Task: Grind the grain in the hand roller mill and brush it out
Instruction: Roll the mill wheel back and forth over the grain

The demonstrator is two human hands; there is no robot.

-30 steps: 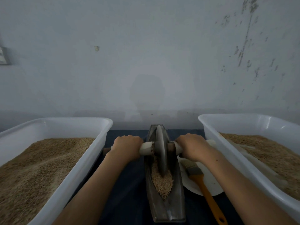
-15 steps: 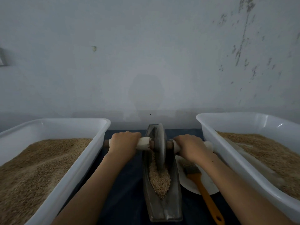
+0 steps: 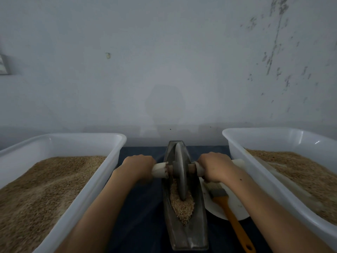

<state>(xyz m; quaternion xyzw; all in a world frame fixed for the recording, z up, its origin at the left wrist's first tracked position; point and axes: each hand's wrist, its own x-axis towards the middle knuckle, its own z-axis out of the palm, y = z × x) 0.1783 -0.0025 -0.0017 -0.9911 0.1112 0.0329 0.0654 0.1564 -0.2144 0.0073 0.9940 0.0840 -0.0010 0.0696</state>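
A narrow boat-shaped metal trough (image 3: 189, 236) lies lengthwise on the dark cloth in front of me. A grey grinding wheel (image 3: 180, 170) stands upright in it on a crosswise axle with white-wrapped handles (image 3: 160, 170). My left hand (image 3: 139, 168) grips the left handle. My right hand (image 3: 215, 166) grips the right handle. Tan grain (image 3: 182, 207) lies heaped in the trough just in front of the wheel. A brush (image 3: 228, 205) with an orange handle rests on a white plate (image 3: 237, 210) right of the trough, under my right forearm.
A white tub (image 3: 87, 181) of tan grain stands at the left. A second white tub (image 3: 255, 172) with grain stands at the right, close to my right arm. A pale wall rises directly behind the table.
Both hands have rolled the wheel slightly away from me along the trough and now back, with the grain still heaped at its near side. The brush has not moved.
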